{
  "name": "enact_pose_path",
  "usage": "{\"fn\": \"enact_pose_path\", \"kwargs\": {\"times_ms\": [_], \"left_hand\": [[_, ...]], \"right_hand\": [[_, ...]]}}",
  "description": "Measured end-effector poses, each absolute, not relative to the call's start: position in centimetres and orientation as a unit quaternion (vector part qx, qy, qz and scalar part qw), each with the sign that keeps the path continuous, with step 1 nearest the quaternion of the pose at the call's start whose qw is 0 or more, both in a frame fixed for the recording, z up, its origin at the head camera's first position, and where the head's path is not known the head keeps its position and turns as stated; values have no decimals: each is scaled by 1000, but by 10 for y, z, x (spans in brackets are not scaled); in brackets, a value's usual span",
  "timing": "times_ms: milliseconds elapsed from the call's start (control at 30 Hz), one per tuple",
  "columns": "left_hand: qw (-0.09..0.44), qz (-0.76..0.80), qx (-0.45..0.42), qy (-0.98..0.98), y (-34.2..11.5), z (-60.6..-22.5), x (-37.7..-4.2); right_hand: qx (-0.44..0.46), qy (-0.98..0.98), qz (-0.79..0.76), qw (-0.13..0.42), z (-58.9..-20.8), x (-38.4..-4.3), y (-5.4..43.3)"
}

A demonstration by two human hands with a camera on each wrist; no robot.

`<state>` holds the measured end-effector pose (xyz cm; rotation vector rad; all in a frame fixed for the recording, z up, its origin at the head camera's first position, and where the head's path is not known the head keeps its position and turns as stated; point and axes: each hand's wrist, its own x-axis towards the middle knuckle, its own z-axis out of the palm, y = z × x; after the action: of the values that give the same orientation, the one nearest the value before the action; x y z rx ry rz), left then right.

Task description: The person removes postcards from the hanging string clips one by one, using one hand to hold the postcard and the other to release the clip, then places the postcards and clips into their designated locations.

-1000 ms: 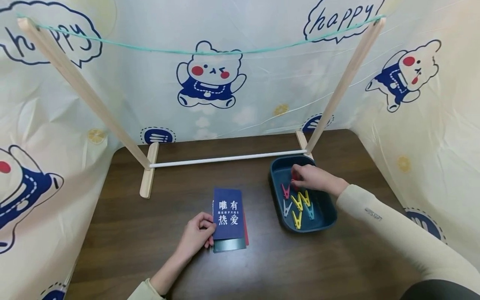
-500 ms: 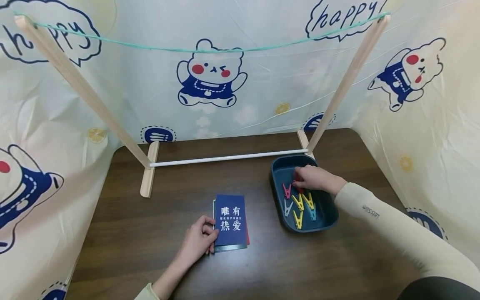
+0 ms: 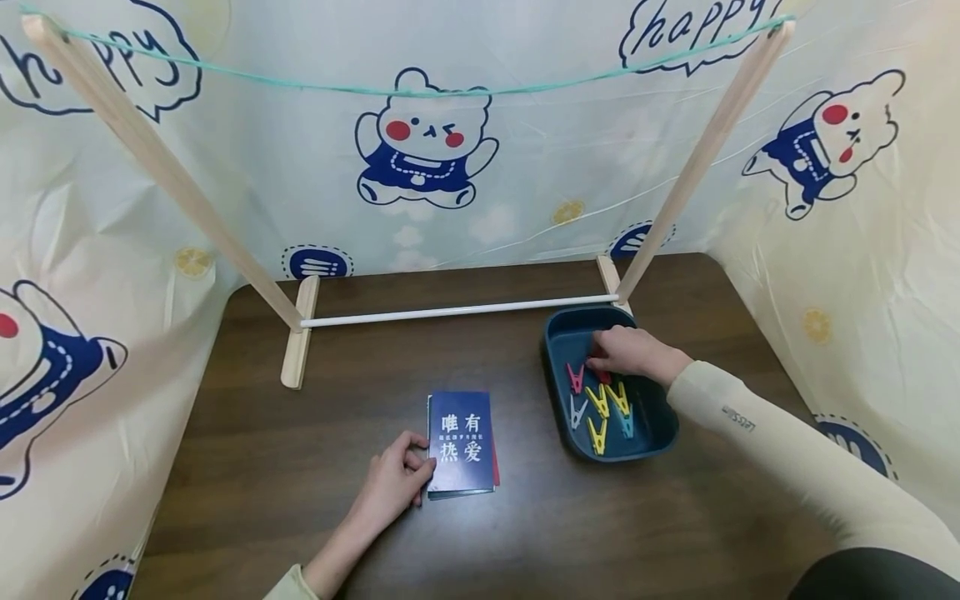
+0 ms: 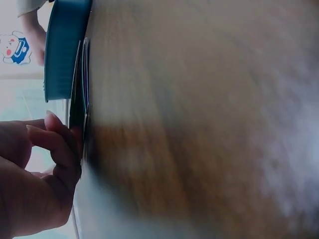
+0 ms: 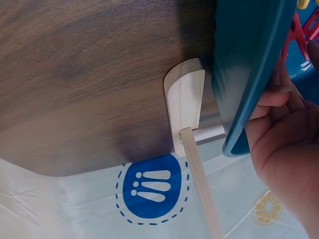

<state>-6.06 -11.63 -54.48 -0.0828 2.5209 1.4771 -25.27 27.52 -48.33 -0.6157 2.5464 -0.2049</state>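
In the head view my left hand (image 3: pixel 393 475), fingers bent, pinches the left edge of a small stack of cards (image 3: pixel 460 442) on the table. The top card is dark blue with white characters; a red edge shows at its right. In the left wrist view the cards (image 4: pixel 79 94) are edge-on, with my fingers at their near end. My right hand (image 3: pixel 633 354) reaches into a dark teal tray (image 3: pixel 660 433), its fingers bent at a red clothespin (image 3: pixel 603 377). The fingertips are mostly hidden, so a grip cannot be made out. Several pink, yellow, grey and blue clothespins (image 3: pixel 598 402) lie nearby.
A wooden frame stands behind, with a left post (image 3: pixel 165 179), a right post (image 3: pixel 705 158) and a white rod (image 3: pixel 457 311) low between them. A teal cord (image 3: pixel 450 90) sags between the post tops. Patterned sheeting (image 3: pixel 525 167) surrounds the table (image 3: pixel 570 533).
The stack's cards have come more evenly together, the lower card's green strip now nearly covered by the blue one. My right hand stays in the tray. The view tilts slightly down.
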Motion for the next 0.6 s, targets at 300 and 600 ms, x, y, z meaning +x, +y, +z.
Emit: {"fn": "enact_pose_path", "kwargs": {"times_ms": [300, 600], "left_hand": [[90, 452, 3, 888, -113, -544, -56], [40, 373, 37, 926, -130, -537, -57]], "right_hand": [[-217, 940, -94, 244, -481, -249, 285], [-221, 940, -164, 203, -480, -218, 278]]}}
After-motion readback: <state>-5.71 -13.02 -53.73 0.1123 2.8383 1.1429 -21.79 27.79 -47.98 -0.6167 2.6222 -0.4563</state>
